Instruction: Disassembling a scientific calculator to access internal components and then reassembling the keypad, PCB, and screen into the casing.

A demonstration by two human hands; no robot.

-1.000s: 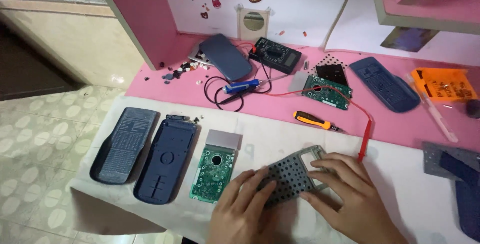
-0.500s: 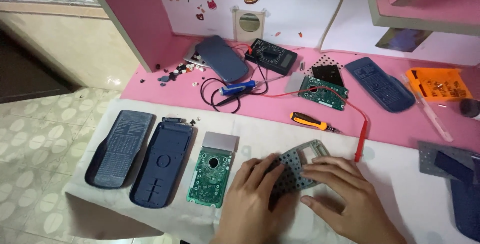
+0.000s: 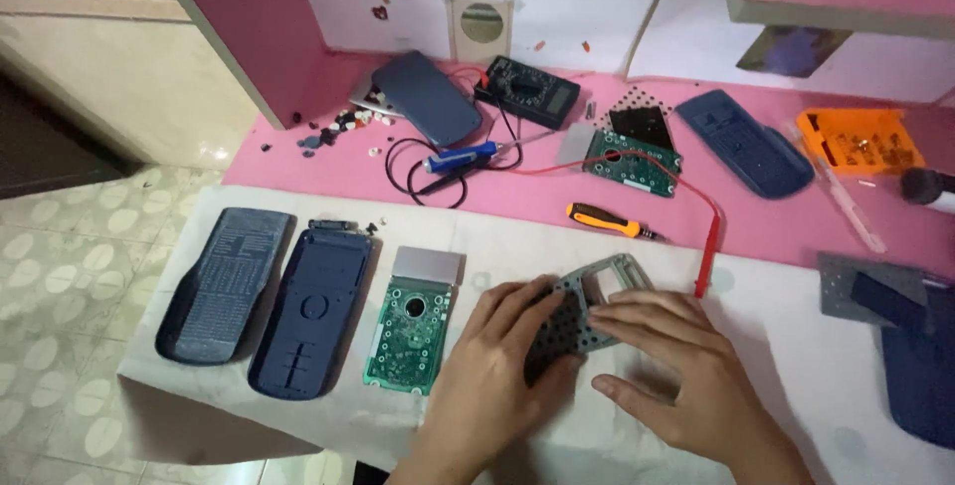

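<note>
1. Since a moment ago the grey frame (image 3: 587, 308) has lifted a little at its windowed end and sits more tilted between the hands; the camera has also swung slightly, so the desk things sit further right.
2. The left hand (image 3: 497, 366) lies over the frame's lower left corner, fingers loosely spread and curled onto its perforated face.
3. The right hand (image 3: 676, 366) rests on the frame's right edge, fingers stretched out and fairly flat, thumb (image 3: 622, 392) apart below. Both hands press on the frame rather than closing round it.
4. The frame lies on the white cloth (image 3: 786, 346), just right of the green board (image 3: 413, 331), with the red probe (image 3: 707, 261) near its upper right.
5. The frame's lower half is hidden under the fingers; I can't tell what lies beneath it. The blue case (image 3: 920, 366) at the right is cut off by the edge.
</note>
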